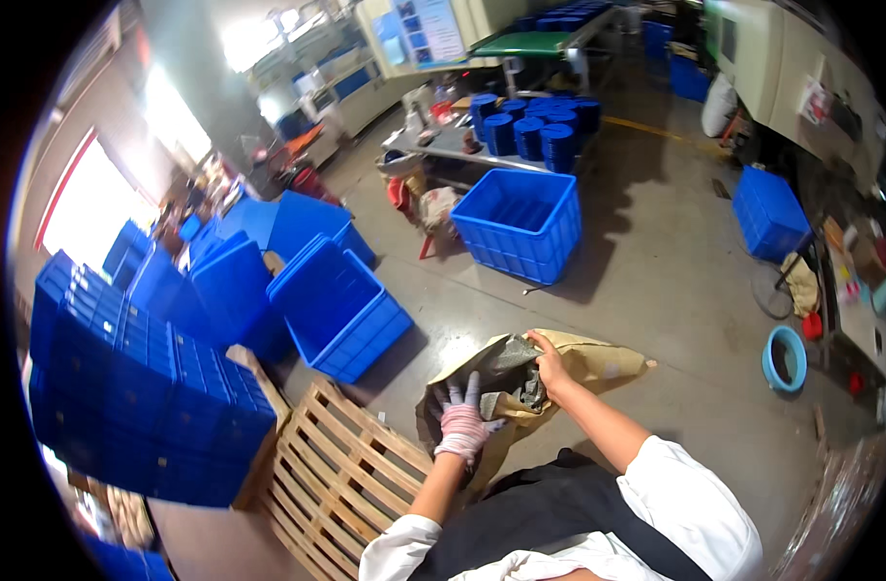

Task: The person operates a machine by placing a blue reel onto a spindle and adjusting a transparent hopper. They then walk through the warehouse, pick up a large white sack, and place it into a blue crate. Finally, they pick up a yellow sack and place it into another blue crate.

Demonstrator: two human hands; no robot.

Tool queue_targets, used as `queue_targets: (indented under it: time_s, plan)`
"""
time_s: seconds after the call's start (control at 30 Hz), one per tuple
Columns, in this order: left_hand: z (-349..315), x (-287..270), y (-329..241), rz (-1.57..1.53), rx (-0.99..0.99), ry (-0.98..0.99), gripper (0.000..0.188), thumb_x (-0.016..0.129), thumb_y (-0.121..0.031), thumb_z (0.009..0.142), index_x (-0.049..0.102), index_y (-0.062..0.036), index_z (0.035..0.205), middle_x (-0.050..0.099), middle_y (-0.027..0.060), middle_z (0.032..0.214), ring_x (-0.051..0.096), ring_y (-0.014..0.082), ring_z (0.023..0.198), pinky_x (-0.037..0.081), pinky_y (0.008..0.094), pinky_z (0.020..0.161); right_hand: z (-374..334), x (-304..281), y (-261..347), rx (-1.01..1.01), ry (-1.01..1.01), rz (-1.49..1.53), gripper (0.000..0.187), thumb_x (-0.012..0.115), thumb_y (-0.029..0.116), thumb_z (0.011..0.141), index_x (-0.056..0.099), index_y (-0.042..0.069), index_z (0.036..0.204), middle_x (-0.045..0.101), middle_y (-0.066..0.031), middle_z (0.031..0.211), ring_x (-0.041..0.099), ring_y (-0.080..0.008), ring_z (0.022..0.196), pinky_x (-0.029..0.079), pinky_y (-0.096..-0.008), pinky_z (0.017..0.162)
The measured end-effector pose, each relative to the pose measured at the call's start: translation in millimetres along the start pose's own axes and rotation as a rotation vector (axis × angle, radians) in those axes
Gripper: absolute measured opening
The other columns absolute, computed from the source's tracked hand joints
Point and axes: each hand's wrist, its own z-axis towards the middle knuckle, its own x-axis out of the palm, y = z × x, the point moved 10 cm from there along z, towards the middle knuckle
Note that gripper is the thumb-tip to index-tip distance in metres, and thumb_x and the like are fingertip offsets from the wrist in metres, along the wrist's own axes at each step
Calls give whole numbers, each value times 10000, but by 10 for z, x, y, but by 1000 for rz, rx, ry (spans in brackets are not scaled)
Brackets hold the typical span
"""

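Note:
A tan woven sack (598, 358) lies in front of me at waist height or below, its mouth turned toward me and a dark grey lining (511, 371) showing inside. My left hand (461, 422) wears a grey glove with a pink and white cuff. Its fingers are spread against the near left side of the sack's mouth. On the other side, my bare right hand (548, 362) has its fingers closed round the sack's far edge. The bottom of the sack is partly hidden by my arms and dark apron (549, 518).
A slatted wooden pallet (341, 479) lies at my left, beside stacked blue crates (152, 387). One blue crate (336, 310) stands tilted; another blue crate (516, 228) stands ahead, before a metal table with blue cylinders (528, 136). To the right is a light-blue basin (784, 359).

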Motion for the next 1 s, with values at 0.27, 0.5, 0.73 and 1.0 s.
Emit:
queue_targets:
  time_s: [0.27, 0.5, 0.73, 1.0]
  plan:
    - [1088, -364, 1700, -147, -119, -322, 855, 711, -358, 775, 246, -192, 1473, 373, 264, 1397, 384, 422, 1280, 362, 485, 1034, 1447, 1699, -378, 506, 723, -171, 448, 465, -7, 784, 595, 9, 1212, 640, -76, 1057, 595, -145, 916, 487, -270, 803]
    - [3085, -307, 3403, -1168, -127, -520, 715, 790, -287, 750, 423, -119, 1341, 623, 116, 1104, 618, 269, 966, 515, 413, 868, 2561, 3104, -734, 814, 1044, -326, 261, 616, 173, 783, 664, -17, 956, 668, -57, 874, 603, -136, 741, 486, -276, 698]
    - [4620, -276, 4430, -898, -234, -167, 405, 638, -47, 761, 611, -31, 1165, 682, 76, 948, 612, 148, 829, 502, 310, 719, 4296, 4353, -319, 902, 1092, -61, 528, 640, 238, 831, 515, -38, 1263, 610, -137, 1204, 607, -229, 1057, 469, -358, 938]
    - [6594, -999, 4340, -2382, -461, -165, 452, 557, -171, 794, 573, -25, 1222, 615, 146, 1196, 590, 293, 1090, 462, 423, 961, 7208, 5561, 39, 5, 930, -866, 440, 768, 281, 742, 633, 90, 1114, 657, -63, 876, 589, -126, 799, 469, -280, 730]
